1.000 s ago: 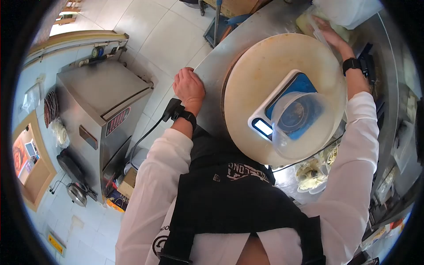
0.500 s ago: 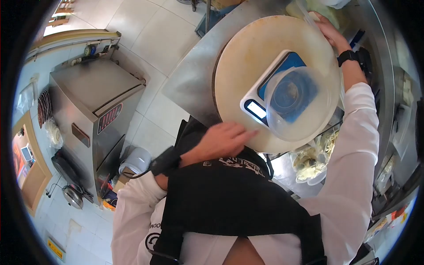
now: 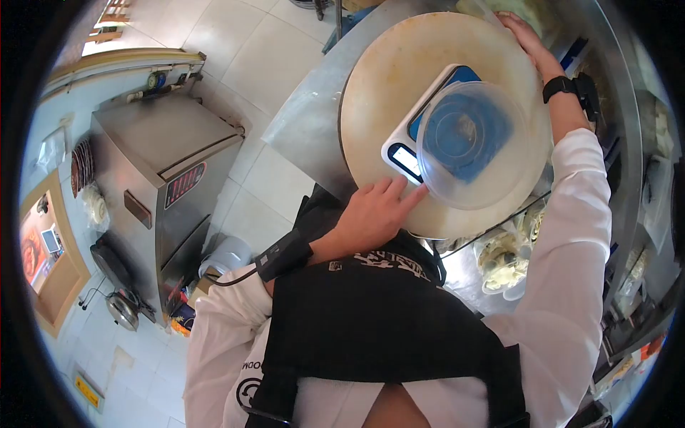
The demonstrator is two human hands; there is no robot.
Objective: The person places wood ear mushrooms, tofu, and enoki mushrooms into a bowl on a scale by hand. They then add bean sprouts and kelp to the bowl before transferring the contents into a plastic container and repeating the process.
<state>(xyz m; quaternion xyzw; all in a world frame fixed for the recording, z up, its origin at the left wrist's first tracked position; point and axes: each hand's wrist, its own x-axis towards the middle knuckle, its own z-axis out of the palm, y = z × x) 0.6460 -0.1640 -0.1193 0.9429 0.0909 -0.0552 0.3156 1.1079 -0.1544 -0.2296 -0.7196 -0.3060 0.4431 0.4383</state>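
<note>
A round pale cutting board [image 3: 399, 64] lies on a steel counter [image 3: 314, 121]. On it sits a white and blue kitchen scale [image 3: 408, 158] with a clear, empty-looking plastic container [image 3: 467, 143] on top. My left hand [image 3: 374, 212] rests at the board's near edge, fingers apart, with fingertips touching the scale's front by its lit display. My right hand [image 3: 524, 36] reaches past the board's far edge, palm down on something pale at the top of the view; what it touches is cut off.
A steel machine [image 3: 160, 167] stands on the tiled floor to the left. Clear bags of pale food [image 3: 503, 260] lie on the counter right of the board. Shelving and clutter run along the right side.
My left hand left the counter's left edge, swung in toward my body, then went forward to touch the scale's front. The right hand stayed at the board's far side.
</note>
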